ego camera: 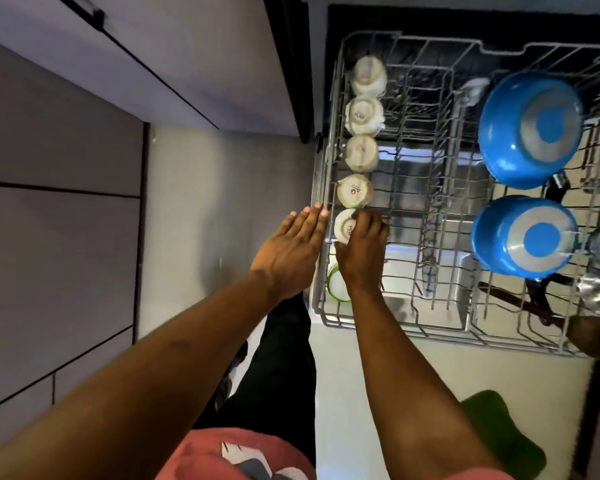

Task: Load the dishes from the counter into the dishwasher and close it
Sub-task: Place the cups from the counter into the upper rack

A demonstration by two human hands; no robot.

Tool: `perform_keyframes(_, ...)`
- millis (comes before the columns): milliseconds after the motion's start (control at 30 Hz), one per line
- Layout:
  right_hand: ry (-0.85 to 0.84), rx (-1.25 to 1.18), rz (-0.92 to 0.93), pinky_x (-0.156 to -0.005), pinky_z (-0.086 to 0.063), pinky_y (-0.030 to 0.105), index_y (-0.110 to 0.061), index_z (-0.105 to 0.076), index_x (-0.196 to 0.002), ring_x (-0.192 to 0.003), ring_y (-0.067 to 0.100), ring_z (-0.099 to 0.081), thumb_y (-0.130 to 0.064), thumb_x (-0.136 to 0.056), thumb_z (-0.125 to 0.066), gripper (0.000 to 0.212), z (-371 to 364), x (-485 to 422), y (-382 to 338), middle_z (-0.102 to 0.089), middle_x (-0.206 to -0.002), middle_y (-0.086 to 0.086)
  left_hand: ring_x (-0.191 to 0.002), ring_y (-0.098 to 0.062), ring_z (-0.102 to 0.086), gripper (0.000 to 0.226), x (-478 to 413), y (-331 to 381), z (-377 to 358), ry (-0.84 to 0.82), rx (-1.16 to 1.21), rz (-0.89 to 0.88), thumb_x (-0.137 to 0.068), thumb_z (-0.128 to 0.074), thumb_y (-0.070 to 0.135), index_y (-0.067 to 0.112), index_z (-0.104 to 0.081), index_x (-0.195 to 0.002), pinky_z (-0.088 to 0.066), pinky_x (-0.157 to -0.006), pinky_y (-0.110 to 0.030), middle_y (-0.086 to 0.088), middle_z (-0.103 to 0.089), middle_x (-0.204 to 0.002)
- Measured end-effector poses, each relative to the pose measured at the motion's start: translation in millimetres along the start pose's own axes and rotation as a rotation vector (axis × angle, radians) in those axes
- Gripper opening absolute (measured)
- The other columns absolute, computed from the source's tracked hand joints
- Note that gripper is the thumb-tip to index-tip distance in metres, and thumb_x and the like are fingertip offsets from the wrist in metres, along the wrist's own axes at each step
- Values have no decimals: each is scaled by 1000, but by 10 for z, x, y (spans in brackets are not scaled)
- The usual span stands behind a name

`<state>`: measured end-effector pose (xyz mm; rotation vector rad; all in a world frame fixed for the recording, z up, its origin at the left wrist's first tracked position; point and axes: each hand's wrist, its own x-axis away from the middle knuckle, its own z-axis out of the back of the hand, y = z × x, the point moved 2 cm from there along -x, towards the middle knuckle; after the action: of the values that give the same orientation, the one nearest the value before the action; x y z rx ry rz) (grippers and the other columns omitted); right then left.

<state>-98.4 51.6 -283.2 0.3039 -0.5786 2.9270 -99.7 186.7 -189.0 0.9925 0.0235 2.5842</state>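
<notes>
Asker: Cups first. Where is the white upside-down cup with the printed base (344, 231) sitting?
Watcher: It is sitting at the near end of the left-hand row in the grey wire dishwasher rack (395, 332), with four more upturned white cups (355, 195) lining up beyond it.
Asker: And the hands?
Watcher: The right hand (361, 251) is curling its fingers round that cup. The left hand (290, 245) is lying flat, fingers straight and together, fingertips reaching the rack's left rim. Two blue inverted pots (530, 128) are resting on the right.
</notes>
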Motion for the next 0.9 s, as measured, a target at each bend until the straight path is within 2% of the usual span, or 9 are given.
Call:
perform_keyframes(200, -36, -116, -41, -92, -39, 33, -8, -44, -122, -116, 34, -47, -9, -63, -84, 71, 42, 59, 13, -47, -132, 15, -151, -25, 12, 72, 9, 2, 47, -1, -17, -5, -102, -30, 25, 5, 18, -152, 7, -123, -39, -14, 16, -163)
perform_keyframes(367, -22, -204, -136, -97, -46, 44, -11, -41, -131, -129, 33, -40, -9, -65, -81, 77, 322, 120, 25, -41, -141, 14, -151, -25, 13, 70, 0, -3, 113, -39, -24, 17, -104, -28, 28, 7, 16, -153, 9, -122, -41, -12, 15, -163)
perform_keyframes(467, 18, -187, -207, -99, -45, 46, -10, -40, -135, -130, 34, -40, -11, -71, -75, 74, 509, 114, -105, -41, -142, 16, -151, -26, 13, 69, 32, 7, 209, -55, -34, 11, -103, -27, 26, 7, 15, -154, 9, -121, -41, -12, 16, -163)
perform_keyframes(700, 14, -90, -49, -109, -36, 45, -5, -46, -137, -136, 35, -36, -21, -88, -61, 54, 781, 18, -808, -41, -146, 17, -151, -24, 12, 69, 160, -237, 540, 85, 62, 47, -103, -30, 28, 11, 11, -156, 11, -119, -39, -8, 15, -164)
perform_keyframes(800, -53, -81, 15, -116, -27, 43, -5, -38, -144, -144, 32, -26, -28, -96, -51, 55, 883, 44, -1167, -35, -152, 15, -151, -23, 11, 66, 276, -496, 738, 143, 99, 60, -104, -27, 28, 11, 9, -156, 9, -121, -40, -7, 14, -164)
perform_keyframes(900, -90, -54, 88, -117, -23, 42, -5, -38, -145, -145, 31, -24, -32, -97, -44, 55, 984, 69, -1572, -37, -151, 16, -152, -23, 10, 70, 408, -829, 938, 193, 123, 62, -103, -32, 30, 10, 9, -156, 7, -122, -39, -8, 13, -164)
